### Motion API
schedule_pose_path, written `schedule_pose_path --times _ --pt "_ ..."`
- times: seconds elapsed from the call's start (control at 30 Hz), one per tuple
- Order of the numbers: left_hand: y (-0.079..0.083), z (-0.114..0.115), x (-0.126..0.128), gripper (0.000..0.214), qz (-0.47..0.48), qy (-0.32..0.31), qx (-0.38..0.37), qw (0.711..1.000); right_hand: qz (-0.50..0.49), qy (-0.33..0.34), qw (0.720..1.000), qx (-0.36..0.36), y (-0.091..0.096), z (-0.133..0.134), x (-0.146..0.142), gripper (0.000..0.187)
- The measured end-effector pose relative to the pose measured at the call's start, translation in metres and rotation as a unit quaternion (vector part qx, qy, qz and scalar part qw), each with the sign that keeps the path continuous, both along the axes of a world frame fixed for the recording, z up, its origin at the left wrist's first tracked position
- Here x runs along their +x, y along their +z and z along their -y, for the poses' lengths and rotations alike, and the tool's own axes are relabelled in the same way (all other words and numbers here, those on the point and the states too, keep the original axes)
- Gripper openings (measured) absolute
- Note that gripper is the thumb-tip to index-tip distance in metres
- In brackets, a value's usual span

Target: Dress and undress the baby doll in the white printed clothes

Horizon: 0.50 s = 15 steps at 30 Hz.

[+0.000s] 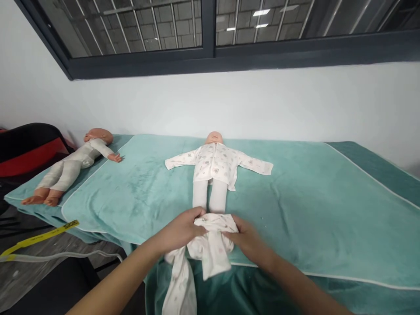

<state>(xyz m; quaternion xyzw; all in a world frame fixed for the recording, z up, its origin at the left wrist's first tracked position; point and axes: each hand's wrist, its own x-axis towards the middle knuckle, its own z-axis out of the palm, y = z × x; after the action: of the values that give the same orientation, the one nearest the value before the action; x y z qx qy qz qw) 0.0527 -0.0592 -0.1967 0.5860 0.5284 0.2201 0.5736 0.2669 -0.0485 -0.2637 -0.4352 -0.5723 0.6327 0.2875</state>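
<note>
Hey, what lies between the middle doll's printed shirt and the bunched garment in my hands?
Two white doll legs, lying on the turquoise blanket, as the head view shows.

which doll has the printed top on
The middle doll: its white top bears small prints, while the far-left doll shows a plain white body.

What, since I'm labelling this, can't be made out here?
Head view, feet of the doll in the patterned white cloth jacket: hidden by the bunched, patterned white cloth garment.
Head view, that garment's longest hanging part: cut off by the bottom edge.
Head view, black print on the flat yellow strip: too small to read.
</note>
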Motion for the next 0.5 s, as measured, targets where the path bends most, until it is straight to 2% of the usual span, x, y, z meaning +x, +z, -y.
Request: schedule_pose_path --times 0.1,0.23,0.3,0.37,0.47,0.5 --pt "-0.021 -0.016 0.007 0.014 -0.054 0.01 0.031 0.998 0.076 -0.032 0.996 0.034 -0.012 -0.009 0.006 0.042" --pt "-0.027 -0.022 0.015 0.015 -0.117 -0.052 0.111 0.986 0.127 -0.053 0.99 0.031 -0.022 -0.008 0.012 0.041" --pt "-0.025 -0.021 0.017 0.014 -0.158 -0.078 0.139 0.975 0.093 -0.058 0.994 0.016 -0.027 -0.004 0.011 0.041" --pt "-0.021 -0.019 0.015 0.013 -0.179 -0.093 0.147 0.968 0.015 -0.055 0.998 -0.017 -0.031 0.0 0.008 0.043" --pt "-0.013 -0.017 0.009 0.01 -0.132 -0.112 0.112 0.978 -0.116 -0.063 0.988 -0.081 -0.031 0.005 0.003 0.048" --pt "-0.01 -0.016 0.006 0.015 -0.098 -0.122 0.092 0.983 -0.142 -0.077 0.983 -0.088 -0.03 0.005 0.002 0.048"
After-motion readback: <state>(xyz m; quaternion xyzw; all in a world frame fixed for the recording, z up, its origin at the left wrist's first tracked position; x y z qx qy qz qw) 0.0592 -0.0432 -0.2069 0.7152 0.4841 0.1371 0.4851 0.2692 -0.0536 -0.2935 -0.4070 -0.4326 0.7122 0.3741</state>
